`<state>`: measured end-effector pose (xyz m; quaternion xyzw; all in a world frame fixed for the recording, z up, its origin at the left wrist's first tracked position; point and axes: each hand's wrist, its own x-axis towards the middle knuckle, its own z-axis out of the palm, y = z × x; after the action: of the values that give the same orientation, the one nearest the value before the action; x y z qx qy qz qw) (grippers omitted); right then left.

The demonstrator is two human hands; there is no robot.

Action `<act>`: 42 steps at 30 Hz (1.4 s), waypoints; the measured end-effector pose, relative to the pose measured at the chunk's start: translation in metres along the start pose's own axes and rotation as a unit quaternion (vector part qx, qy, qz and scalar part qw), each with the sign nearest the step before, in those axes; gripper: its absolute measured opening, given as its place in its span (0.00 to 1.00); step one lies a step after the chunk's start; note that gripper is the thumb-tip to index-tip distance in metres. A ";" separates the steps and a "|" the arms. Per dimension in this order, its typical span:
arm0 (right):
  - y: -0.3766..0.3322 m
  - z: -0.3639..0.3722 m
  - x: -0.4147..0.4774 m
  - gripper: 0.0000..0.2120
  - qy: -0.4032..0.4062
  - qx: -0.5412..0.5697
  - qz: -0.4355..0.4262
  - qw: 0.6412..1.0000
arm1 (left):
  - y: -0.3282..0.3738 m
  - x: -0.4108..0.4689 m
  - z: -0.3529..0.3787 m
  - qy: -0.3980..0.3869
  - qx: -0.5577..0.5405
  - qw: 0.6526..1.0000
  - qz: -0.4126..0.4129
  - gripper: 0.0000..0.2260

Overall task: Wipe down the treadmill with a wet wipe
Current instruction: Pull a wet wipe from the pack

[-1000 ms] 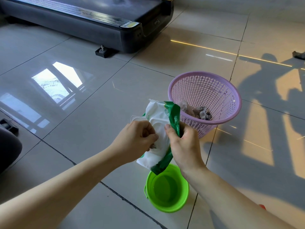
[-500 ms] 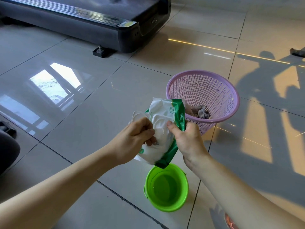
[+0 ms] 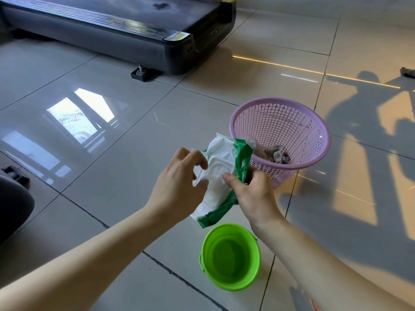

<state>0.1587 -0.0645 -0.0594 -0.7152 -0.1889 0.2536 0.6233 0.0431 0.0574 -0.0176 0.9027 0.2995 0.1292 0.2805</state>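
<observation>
Glossy floor tiles point(image 3: 125, 140) were occupied nearest the camera by a green bucket point(image 3: 224, 285), set upright just below the hands. Above it a pack of wet wipes point(image 3: 221, 167) was held in the air. The right hand point(image 3: 256, 196) was wrapped round its green edge with the thumb pressed on the front, while the fingers point(image 3: 197, 158) of the left hand point(image 3: 177, 185) were curled and pinched at the clear flip lid point(image 3: 199, 176) beside the opening. No wipe could be made out drawn from the pack, and whether one was caught at the fingertips could not be told. Just beyond, a purple basket point(image 3: 323, 131) was stood, with crumpled used wipes point(image 3: 272, 153) lying in its bottom, so some wiping was judged to be done already. Farthest off, well apart from the hands, the treadmill point(image 3: 112, 34) was seen with a dark smudge point(image 3: 161, 5) on its deck. A fresh wipe was judged yet to be pulled and carried there.
</observation>
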 end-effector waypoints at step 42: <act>0.012 -0.004 0.003 0.14 0.053 -0.130 -0.016 0.990 | 0.017 0.003 -0.017 -0.011 -0.402 0.907 -0.122 0.08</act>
<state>0.1629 -0.0678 -0.0716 -0.7996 -0.1979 0.1784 0.5382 0.0467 0.0556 0.0060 0.6715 0.3267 0.1933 0.6364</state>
